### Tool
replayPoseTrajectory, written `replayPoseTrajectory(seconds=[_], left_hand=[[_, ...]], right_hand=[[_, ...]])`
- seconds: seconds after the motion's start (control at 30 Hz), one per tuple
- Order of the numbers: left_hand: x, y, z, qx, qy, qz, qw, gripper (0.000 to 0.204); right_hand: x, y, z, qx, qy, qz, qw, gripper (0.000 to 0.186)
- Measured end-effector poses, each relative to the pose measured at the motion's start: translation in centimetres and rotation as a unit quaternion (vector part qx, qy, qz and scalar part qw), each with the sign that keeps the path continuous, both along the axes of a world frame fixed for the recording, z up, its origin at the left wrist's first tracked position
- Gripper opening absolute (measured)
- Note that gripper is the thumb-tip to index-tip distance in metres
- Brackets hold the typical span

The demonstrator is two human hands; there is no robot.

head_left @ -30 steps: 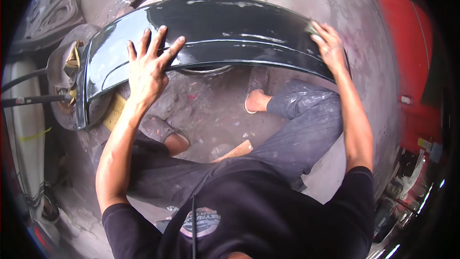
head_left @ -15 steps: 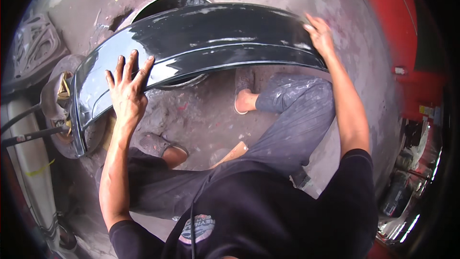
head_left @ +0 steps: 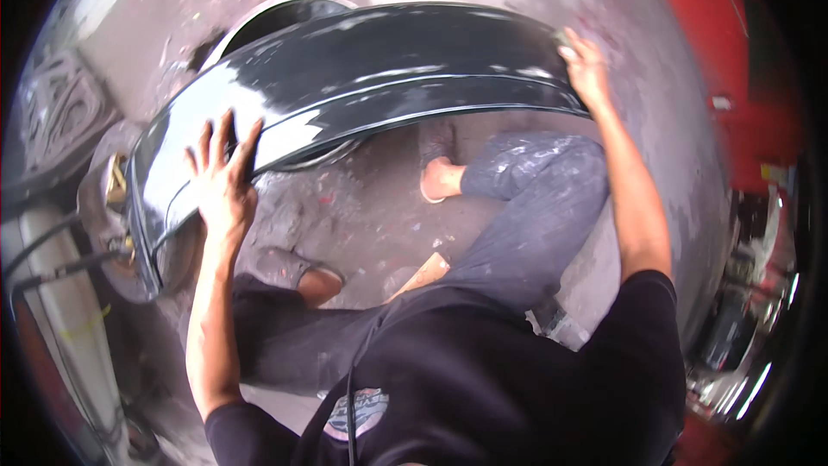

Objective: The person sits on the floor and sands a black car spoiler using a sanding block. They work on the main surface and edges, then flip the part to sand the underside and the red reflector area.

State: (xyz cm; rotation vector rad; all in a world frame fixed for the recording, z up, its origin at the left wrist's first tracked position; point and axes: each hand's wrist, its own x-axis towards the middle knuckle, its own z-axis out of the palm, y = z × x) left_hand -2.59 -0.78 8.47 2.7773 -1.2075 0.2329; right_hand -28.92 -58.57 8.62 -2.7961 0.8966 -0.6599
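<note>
The biggest thing we see is the grey, stained concrete floor [head_left: 362, 216], and we sit on it with our legs bent in grey, paint-marked trousers [head_left: 535, 207]. Across our knees, up in the air, is the long, curved, shiny black car body panel [head_left: 379, 78]. It arches from low on our left to high on our right, with pale sanded patches along it. It hangs there because we hold it at both ends, which we think keeps it steady and off the dirt.

Behind it lies a dark round opening with a pale rim [head_left: 285, 17]. To the left is a round metal wheel hub [head_left: 108, 207] with black hoses, and to the right something big and red [head_left: 733, 78].

Our left hand [head_left: 222, 185] lies flat on the lower left part of the panel, fingers [head_left: 226, 134] spread wide and pressing, not curled around anything. Our right hand [head_left: 586, 69] sits at the top right end, fingers bent over the edge to grip it.

Compared with a moment ago, the panel looks raised and tipped more, and our left hand has slid lower down it.
</note>
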Motion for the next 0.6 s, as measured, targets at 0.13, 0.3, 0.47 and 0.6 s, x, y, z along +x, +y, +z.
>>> replayPoseTrajectory(seconds=[0.13, 0.3, 0.47, 0.6], left_hand=[[0.2, 0.3, -0.7, 0.001, -0.048, -0.004, 0.999, 0.089], [0.5, 0.5, -0.6, 0.006, -0.039, -0.01, 0.999, 0.081], [0.4, 0.9, 0.9, 0.008, 0.006, -0.051, 0.999, 0.072], [0.3, 0.5, 1.5, -0.017, 0.045, -0.037, 0.998, 0.066]], right_hand=[[5.5, 7.9, -0.1, -0.044, -0.042, 0.049, 0.997, 0.033], [16.2, 26.2, 0.0, -0.061, -0.05, 0.261, 0.962, 0.041], [15.2, 20.8, 3.0, 0.157, -0.046, 0.336, 0.927, 0.045], [8.5, 17.5, 5.0, 0.102, 0.0, 0.256, 0.961, 0.046]])
